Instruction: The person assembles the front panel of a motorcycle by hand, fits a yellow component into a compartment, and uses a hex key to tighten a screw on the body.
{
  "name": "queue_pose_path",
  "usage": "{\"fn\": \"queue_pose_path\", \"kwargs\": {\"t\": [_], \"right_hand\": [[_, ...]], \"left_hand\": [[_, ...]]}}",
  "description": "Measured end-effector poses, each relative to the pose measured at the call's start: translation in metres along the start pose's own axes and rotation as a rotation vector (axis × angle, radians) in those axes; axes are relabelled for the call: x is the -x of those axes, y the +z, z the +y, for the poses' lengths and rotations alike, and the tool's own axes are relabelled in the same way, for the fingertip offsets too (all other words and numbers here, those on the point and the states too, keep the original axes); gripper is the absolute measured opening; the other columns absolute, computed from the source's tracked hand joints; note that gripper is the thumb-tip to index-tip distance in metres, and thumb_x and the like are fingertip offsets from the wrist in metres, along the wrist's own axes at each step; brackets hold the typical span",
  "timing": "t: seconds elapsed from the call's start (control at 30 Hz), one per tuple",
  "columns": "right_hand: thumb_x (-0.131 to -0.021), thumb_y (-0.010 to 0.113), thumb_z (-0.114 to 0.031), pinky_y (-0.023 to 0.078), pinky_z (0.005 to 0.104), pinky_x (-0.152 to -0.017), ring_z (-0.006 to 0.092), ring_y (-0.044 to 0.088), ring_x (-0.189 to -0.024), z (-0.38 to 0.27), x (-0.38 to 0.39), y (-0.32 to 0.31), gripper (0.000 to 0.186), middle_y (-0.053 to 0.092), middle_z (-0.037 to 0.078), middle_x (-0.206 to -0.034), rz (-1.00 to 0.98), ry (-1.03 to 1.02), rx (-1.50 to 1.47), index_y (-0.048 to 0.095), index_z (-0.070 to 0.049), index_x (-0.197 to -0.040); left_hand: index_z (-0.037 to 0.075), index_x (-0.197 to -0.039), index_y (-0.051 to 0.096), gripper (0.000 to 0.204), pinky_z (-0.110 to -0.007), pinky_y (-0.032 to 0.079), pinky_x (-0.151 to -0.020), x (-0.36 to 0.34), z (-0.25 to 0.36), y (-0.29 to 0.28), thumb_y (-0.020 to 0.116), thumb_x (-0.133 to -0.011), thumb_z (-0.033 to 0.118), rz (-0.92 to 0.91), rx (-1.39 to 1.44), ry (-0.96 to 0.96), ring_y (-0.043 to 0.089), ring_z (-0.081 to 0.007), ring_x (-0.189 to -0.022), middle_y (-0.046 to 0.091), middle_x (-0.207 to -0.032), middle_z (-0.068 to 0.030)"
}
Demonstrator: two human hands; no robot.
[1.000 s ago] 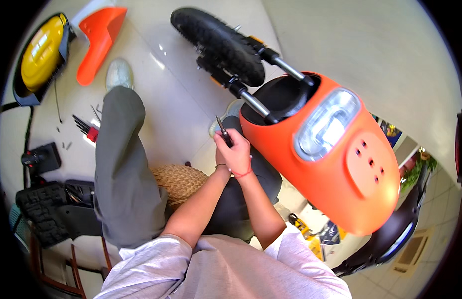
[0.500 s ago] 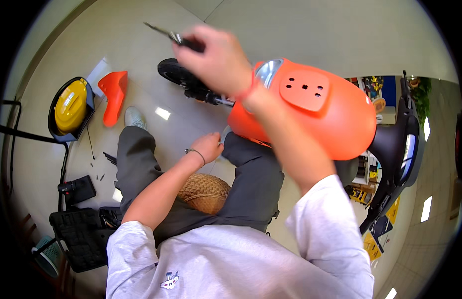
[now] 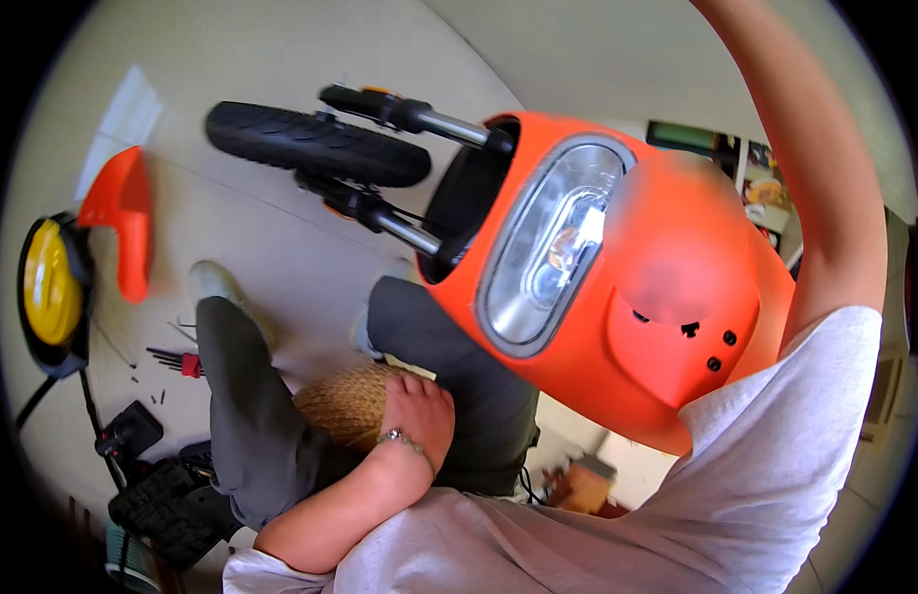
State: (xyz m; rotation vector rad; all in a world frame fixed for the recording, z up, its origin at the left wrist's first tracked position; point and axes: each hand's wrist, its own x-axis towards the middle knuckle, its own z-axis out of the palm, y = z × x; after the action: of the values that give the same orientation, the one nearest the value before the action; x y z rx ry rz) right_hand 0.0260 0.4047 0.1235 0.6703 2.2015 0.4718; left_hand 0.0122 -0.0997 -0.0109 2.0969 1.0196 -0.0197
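Orange plastic bodywork point(image 3: 592, 346), a smooth rounded scooter front with a long clear headlight point(image 3: 553, 247) and small dark holes point(image 3: 689, 330), sits tilted just beyond the person's right leg point(image 3: 459, 366) in dark grey trousers. Silver-and-black fork legs point(image 3: 409, 233) run from it to a black treaded tyre point(image 3: 315, 144) at the upper left. The bare right arm point(image 3: 825, 139) rises past the bodywork and leaves the view at the top (so whether the right hand is spread or pinching something, I cannot tell). Palm down, fingers bent, the left hand point(image 3: 419, 416) lies between that leg and a straw-coloured woven seat point(image 3: 340, 406); anything beneath the palm is hidden. Farther left, on the pale glossy floor point(image 3: 251, 238), are a red holder with black hex keys point(image 3: 191, 365), a curved orange panel point(image 3: 132, 223) and a black moulded case point(image 3: 162, 505).
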Motion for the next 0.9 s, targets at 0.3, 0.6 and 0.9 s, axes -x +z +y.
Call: {"fn": "queue_pose_path", "kwargs": {"t": [0.3, 0.6, 0.9], "right_hand": [[-0.079, 0.052, -0.023, 0.049, 0.0473, -0.072, 0.0406, 0.062, -0.077, -0.027, 0.047, 0.062, 0.027, 0.063, 0.025, -0.078, -0.374, -0.066, -0.505, 0.062, -0.001, -0.091], [-0.09, 0.053, -0.025, 0.045, 0.0418, -0.07, 0.0384, 0.057, -0.076, 0.028, 0.178, 0.069, 0.025, 0.06, 0.022, -0.081, -0.367, 0.146, -0.756, 0.059, 0.0, -0.093], [-0.087, 0.053, -0.02, 0.047, 0.0435, -0.074, 0.0385, 0.06, -0.081, 0.046, 0.191, 0.106, 0.022, 0.063, 0.021, -0.087, -0.421, 0.3, -0.956, 0.06, -0.001, -0.094]], "left_hand": [[0.007, -0.103, 0.064, 0.028, -0.044, 0.045, -0.082, -0.049, -0.06, -0.061, 0.049, -0.087, 0.025, -0.201, 0.221, 0.039, 0.06, -0.0259, -0.098, 0.066, -0.102, -0.0104], [0.002, -0.103, 0.059, 0.021, -0.039, 0.049, -0.08, -0.025, -0.091, 0.022, 0.055, -0.087, 0.015, 0.219, 1.194, -0.486, 0.063, -0.0286, -0.093, 0.065, -0.097, -0.0171], [0.001, -0.103, 0.056, 0.017, -0.028, 0.047, -0.071, 0.037, -0.075, -0.092, 0.054, -0.086, 0.003, 0.492, 1.065, -0.767, 0.055, -0.0172, -0.078, 0.057, -0.095, -0.0087]]}}
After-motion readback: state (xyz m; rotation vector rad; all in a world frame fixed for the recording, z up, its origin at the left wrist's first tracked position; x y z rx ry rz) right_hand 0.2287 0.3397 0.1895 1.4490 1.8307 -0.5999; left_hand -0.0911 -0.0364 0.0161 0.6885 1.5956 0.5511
